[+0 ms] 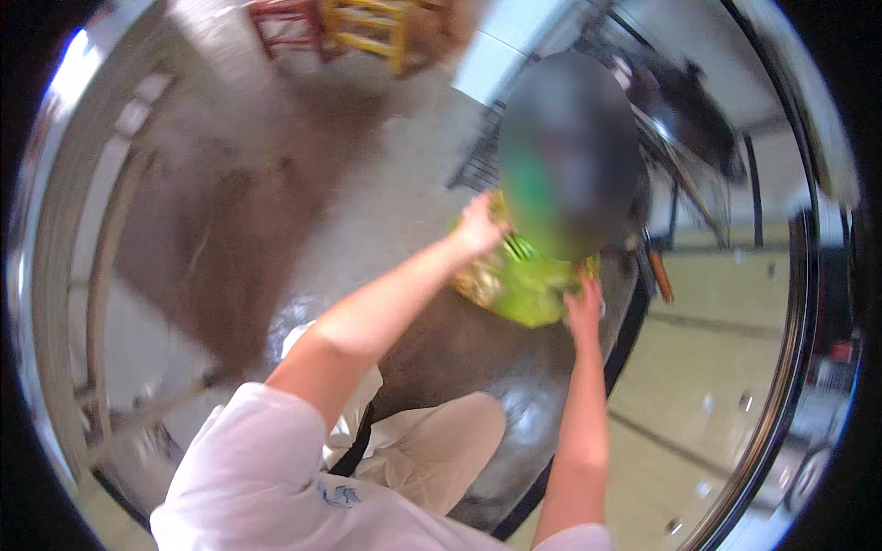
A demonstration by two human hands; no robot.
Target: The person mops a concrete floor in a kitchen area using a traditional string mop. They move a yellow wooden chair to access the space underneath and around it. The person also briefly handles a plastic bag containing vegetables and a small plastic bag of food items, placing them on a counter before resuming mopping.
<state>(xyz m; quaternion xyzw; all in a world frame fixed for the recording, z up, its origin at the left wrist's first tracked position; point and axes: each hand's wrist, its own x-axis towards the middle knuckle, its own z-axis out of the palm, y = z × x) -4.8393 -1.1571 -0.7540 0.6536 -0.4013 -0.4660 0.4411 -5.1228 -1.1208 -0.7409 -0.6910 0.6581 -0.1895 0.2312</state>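
Note:
A shiny green and yellow plastic bag (528, 292) is stretched out in front of me, with some printed, light brown areas on its left part. My left hand (482, 227) is closed on its upper left edge. At its right edge, my right hand (582, 305) grips it with fingers and thumb, slightly blurred. The far side of the bag is hidden behind a blurred oval patch, so what lies there cannot be made out.
A brown handle (659, 275) sticks out right of the bag. Red (287, 26) and yellow (369, 28) wooden chairs stand at the far left on the concrete floor (404, 138). A large dark object (684, 106) stands at the far right, beside yellowish tiles (712, 340).

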